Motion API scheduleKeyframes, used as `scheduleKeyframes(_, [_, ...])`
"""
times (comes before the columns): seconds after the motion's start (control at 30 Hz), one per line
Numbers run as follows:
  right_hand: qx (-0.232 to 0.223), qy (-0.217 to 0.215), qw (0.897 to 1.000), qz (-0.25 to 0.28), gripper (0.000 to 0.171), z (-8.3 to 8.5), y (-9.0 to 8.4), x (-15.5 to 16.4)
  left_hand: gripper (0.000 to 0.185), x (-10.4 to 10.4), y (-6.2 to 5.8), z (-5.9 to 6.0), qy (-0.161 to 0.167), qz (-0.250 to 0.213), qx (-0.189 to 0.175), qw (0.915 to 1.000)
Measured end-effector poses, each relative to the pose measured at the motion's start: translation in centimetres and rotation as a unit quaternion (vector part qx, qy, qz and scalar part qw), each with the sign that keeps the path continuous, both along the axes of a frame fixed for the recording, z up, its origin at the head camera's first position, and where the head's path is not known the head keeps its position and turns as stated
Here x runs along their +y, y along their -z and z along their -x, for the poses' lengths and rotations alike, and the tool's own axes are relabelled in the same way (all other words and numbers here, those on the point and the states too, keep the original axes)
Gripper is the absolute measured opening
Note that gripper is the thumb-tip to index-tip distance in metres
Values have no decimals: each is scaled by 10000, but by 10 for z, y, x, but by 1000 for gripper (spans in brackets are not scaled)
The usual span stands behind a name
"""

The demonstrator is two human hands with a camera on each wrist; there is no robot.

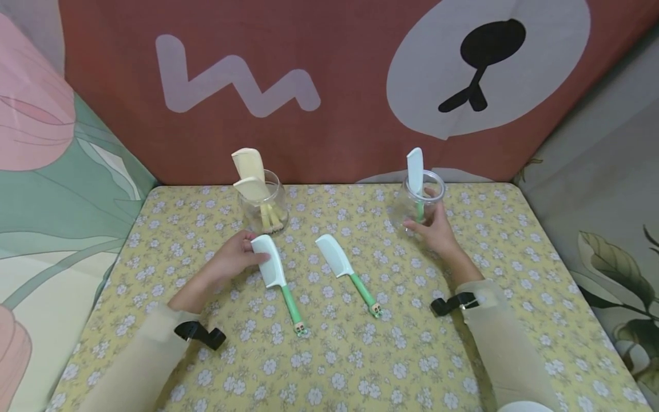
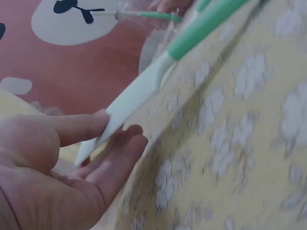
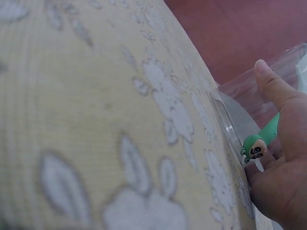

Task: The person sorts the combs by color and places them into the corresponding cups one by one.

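Pinched between thumb and fingertips, the white blade end of a green-handled comb [image 1: 275, 273] sits in the left hand [image 1: 231, 258], at about eight o'clock on the flowered tablecloth [image 1: 412, 355]. The green handle trails toward six o'clock with its small animal-head tip resting on the cloth, so the hold looks like a light lift by the head end. In the left wrist view the blade runs across the fingertips [image 2: 91, 127] with the palm open beneath it, a loose pinch rather than a clenched fist. A second comb [image 1: 346, 270] of the same make lies flat just to the right, apart from both hands, its handle also pointing down toward five o'clock. At about two o'clock the right hand [image 1: 436, 229] wraps its fingers round the near wall of a clear jar [image 1: 418, 205], steadying it. A third green-and-white comb [image 1: 416, 171] stands in that jar blade up; the right wrist view shows its animal-head tip [image 3: 254, 149] low against the jar's wall beside the palm. At eleven o'clock, just beyond the left hand, another clear jar [image 1: 264, 207] holds cream-yellow combs [image 1: 249, 171] leaning blade up, so the colours appear kept apart by jar. Behind the table hangs a red-brown cloth with a bear face [image 1: 484, 63].
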State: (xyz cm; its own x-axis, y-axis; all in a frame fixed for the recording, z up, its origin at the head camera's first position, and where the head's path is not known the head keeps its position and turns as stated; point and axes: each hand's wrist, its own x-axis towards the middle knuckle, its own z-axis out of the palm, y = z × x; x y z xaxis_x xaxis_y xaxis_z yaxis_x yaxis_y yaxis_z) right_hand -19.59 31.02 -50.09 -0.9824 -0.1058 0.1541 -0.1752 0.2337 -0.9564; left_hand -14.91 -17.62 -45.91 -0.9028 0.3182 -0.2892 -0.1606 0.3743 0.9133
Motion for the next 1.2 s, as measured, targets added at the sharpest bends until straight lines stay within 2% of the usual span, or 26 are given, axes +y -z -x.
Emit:
scheduleKeyframes(0.13, [32,-19,10000,47,98,0,1,-1,52,5,-4,-6,-181,-593,-114,9980])
scheduleKeyframes(0.47, [2,15,9999,101,97,-1,0,-2,53,20,-25,-19,-128,-870,188,9959])
scheduleKeyframes(0.63, [-70,67,9999,52,95,0,-1,-2,48,32,-36,-22,-227,-1043,350,9937])
scheduleKeyframes(0.8, [-99,26,9999,112,96,-1,-4,-3,44,45,-49,-22,-300,-1131,645,9910])
scheduleKeyframes(0.97, [-97,35,9999,120,96,-1,-4,-3,42,61,-62,-19,-230,-1240,900,9879])
scheduleKeyframes(1.2, [-46,12,9998,184,95,0,0,-2,40,79,-78,-11,-21,-971,1570,9828])
